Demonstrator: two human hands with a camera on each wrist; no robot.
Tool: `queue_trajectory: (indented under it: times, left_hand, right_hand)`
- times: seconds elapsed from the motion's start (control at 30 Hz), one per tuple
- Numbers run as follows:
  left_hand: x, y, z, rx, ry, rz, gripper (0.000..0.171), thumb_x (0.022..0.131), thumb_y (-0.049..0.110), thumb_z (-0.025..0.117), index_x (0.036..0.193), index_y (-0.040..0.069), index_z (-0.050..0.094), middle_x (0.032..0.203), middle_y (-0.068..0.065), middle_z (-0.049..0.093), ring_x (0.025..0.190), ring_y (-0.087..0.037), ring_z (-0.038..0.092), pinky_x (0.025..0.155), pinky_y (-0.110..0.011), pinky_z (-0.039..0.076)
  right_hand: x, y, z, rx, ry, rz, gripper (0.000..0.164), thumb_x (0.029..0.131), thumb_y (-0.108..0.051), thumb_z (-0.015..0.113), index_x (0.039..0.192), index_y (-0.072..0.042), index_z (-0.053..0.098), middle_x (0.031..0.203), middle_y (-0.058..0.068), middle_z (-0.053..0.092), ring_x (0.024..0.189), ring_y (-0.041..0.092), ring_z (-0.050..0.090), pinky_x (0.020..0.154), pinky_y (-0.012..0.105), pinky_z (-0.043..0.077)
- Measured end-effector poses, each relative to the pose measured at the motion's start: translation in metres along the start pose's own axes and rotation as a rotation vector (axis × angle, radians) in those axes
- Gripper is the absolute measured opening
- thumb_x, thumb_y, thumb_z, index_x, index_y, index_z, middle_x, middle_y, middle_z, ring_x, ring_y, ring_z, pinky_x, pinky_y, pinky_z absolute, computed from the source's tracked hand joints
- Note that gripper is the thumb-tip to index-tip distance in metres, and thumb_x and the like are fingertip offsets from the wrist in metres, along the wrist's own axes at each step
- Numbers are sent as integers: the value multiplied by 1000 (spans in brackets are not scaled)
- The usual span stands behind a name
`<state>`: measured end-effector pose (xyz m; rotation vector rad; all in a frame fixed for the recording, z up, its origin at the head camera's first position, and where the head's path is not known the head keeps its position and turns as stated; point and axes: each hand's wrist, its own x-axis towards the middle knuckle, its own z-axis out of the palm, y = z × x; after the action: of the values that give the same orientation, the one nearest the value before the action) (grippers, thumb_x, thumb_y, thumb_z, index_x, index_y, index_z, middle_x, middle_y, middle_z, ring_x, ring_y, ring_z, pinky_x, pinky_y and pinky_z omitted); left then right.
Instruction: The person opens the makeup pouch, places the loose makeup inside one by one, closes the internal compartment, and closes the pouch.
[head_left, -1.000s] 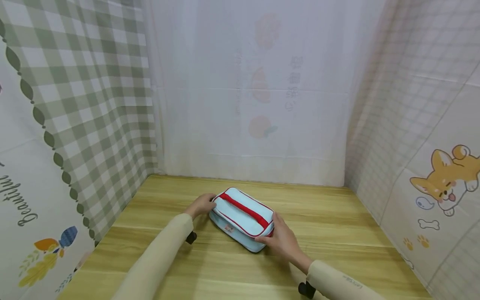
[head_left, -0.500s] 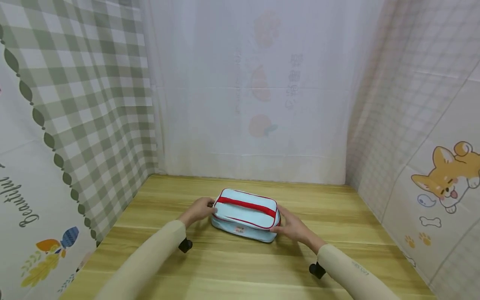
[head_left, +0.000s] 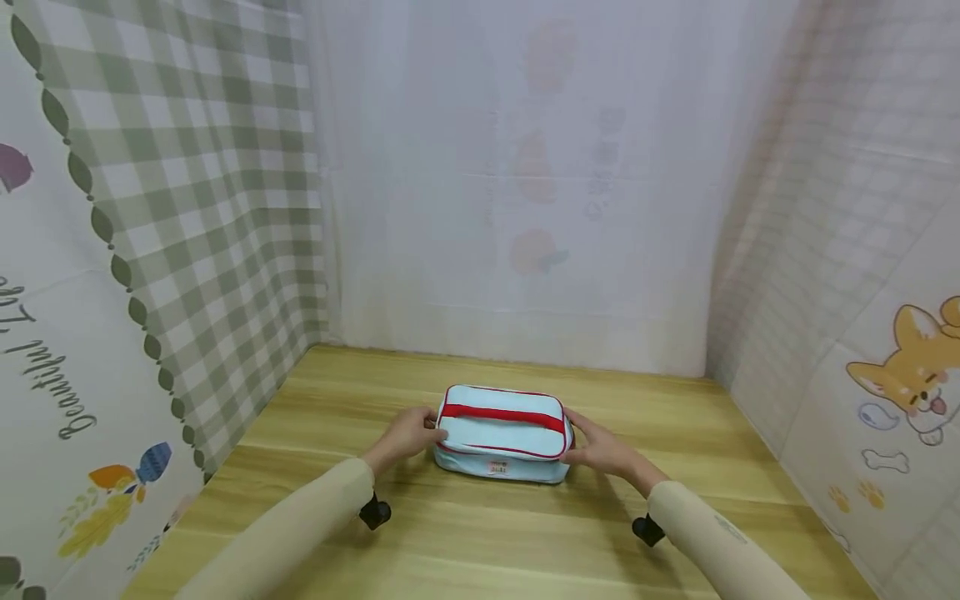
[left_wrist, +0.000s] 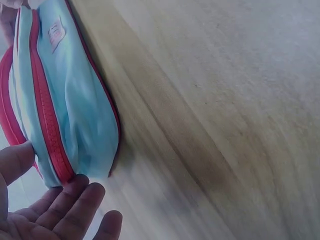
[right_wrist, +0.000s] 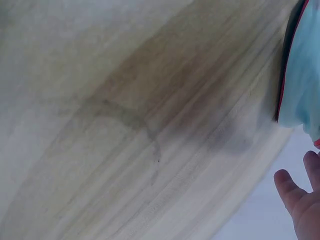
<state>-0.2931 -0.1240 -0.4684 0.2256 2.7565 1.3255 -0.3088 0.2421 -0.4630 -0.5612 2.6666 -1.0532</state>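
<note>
A light blue zip bag [head_left: 498, 450] with red piping, a red top handle and a small label on its front sits on the wooden table. My left hand [head_left: 408, 433] holds its left end. In the left wrist view that hand's thumb [left_wrist: 17, 160] lies against the top edge, and its fingers are at the end of the red zipper [left_wrist: 47, 120]. At the opposite end my right hand [head_left: 603, 450] grips the bag, thumb near the front corner and fingers round the side. Only part of that hand and a corner of the bag [right_wrist: 302, 75] show in the right wrist view.
The wooden table [head_left: 465, 550] spreads around the bag. A green checked curtain [head_left: 225, 167] hangs at the left, a pale curtain [head_left: 435, 267] behind, and a curtain with a cartoon dog [head_left: 915, 367] at the right.
The bag has turned counterclockwise from a slant until its long front side faces me nearly square. Both hands have stayed at its ends, the right one swinging outward and slightly away from me.
</note>
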Motion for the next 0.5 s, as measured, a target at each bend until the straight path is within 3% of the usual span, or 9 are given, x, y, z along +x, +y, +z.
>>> queue_trajectory:
  times: [0.17,0.27,0.4,0.5]
  left_hand:
    - [-7,-1,-3,82,22,-1,30,92,25,70,111,2,67,102,-7,68,93,-22,63,80,-41,52]
    - [-5,-6,-14,193,73,13,38,98,28,62,123,0,63,117,-15,66,107,-31,62,89,-49,49]
    - [5,-22,-32,461,160,49,55,101,34,56,141,-2,49,144,-30,44,134,-45,40,107,-64,29]
    - [11,-35,-44,641,185,46,69,99,46,56,149,1,40,154,-34,24,143,-50,19,109,-71,12]
  right_hand:
    - [-4,2,0,7,18,-40,89,87,-25,73,156,1,22,156,25,29,142,46,26,111,64,24]
    - [-6,4,-3,-48,107,-45,82,94,-31,65,154,7,23,156,29,25,143,48,22,112,63,20]
    - [-8,13,-10,-286,302,38,78,102,-45,50,153,7,24,155,34,21,142,52,19,110,70,13]
    - [-9,23,-15,-477,371,142,82,101,-58,42,154,3,26,154,37,17,141,55,16,104,78,8]
